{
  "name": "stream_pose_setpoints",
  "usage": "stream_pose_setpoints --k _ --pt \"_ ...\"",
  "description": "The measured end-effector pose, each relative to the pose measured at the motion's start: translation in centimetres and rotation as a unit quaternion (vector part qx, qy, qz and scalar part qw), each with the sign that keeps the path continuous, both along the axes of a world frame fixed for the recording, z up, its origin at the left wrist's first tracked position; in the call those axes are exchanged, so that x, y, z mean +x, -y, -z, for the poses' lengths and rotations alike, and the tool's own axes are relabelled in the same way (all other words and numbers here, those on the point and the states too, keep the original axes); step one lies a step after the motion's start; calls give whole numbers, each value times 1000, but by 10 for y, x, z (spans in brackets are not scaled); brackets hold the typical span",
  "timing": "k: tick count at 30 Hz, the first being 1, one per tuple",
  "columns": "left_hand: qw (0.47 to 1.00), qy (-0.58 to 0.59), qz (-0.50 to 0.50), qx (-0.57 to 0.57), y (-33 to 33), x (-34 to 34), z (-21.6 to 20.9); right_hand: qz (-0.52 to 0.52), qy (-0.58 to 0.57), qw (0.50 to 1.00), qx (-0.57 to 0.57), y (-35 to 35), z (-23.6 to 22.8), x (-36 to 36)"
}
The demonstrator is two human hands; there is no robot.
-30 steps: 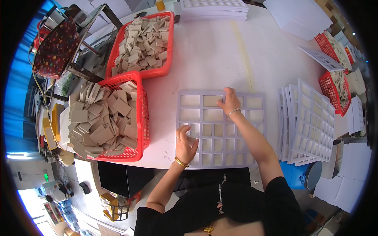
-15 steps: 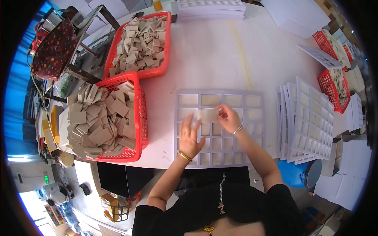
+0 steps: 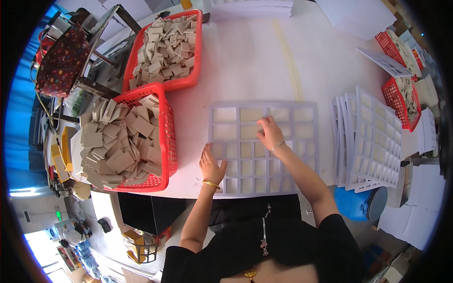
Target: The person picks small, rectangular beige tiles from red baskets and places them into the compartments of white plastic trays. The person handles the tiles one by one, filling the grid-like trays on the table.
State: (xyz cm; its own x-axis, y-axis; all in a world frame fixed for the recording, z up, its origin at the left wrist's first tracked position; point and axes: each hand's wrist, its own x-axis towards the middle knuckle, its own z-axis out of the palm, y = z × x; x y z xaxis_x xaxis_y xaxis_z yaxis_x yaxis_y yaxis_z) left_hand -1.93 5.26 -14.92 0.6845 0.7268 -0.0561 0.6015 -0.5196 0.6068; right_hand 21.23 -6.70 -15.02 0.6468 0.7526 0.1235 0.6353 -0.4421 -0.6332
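A white grid panel (image 3: 238, 146) with rectangular compartments of several sizes lies flat on the table before me. A beige tile (image 3: 251, 114) fills a wide compartment in its top row, and another beige tile (image 3: 249, 131) sits just below. My right hand (image 3: 271, 134) rests over the right end of that lower tile, its fingers bent and drawn together; whatever is under the fingertips is hidden. Two smaller tiles (image 3: 246, 149) show beneath. At the panel's left edge is my left hand (image 3: 212, 167), fingers extended and thumb apart, touching the rim without a tile.
Two red plastic baskets (image 3: 171, 141) heaped with beige tiles (image 3: 123, 161) stand to the left. Several similar grid panels (image 3: 375, 141) lean in a stack at the right, near more red baskets (image 3: 400, 104). White panels (image 3: 250, 8) are piled at the far edge. A blue barrel (image 3: 351, 205) stands below right.
My left hand has moved left from the panel's middle to its left edge. My right hand has shifted slightly up, over the second-row tile. The panel sits slightly higher in view.
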Motion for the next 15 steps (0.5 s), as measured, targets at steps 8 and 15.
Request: stream_pose_setpoints --k 8,15 --pt "995 -13 34 92 -11 -3 -40 -161 181 969 -48 5 -10 -9" --pt "951 132 225 165 -67 18 -197 -151 131 969 -147 10 -26 -28"
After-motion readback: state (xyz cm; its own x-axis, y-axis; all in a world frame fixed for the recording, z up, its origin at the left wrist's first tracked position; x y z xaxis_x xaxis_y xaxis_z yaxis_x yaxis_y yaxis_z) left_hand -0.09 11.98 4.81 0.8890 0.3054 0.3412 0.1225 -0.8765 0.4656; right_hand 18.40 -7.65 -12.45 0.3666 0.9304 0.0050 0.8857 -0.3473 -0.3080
